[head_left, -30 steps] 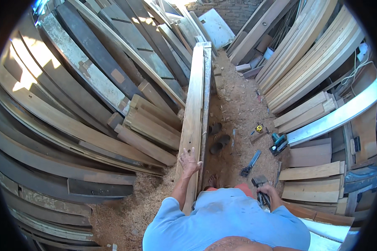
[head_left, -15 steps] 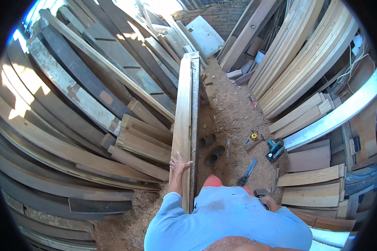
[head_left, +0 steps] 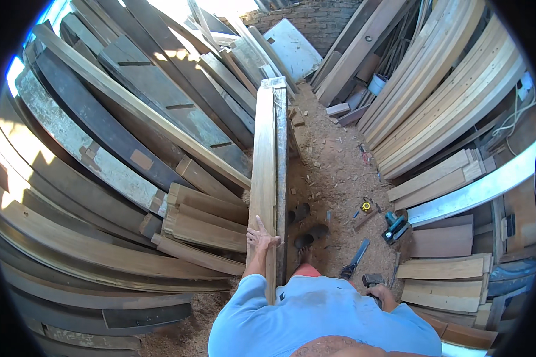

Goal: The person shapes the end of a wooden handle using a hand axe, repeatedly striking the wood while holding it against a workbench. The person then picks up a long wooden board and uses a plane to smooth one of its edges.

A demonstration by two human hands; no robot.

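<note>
Plank [head_left: 263,172] under left hand [head_left: 260,239] fingers [head_left: 258,222].

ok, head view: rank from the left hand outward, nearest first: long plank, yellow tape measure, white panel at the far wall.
From the left hand:
1. Long plank, under the palm.
2. Yellow tape measure, on the sawdust to the right.
3. White panel, far ahead by the brick wall.

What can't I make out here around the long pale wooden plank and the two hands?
- Right hand, head view: it closes on a dark tool, but the blue shirt covers its fingers; the tool's kind is unclear.
- Long pale wooden plank: its near end is hidden behind the shirt.
- Left hand: it lies on the plank; the palm side is unseen.
- Small yellow item on the sawdust floor: too small to identify.
</note>
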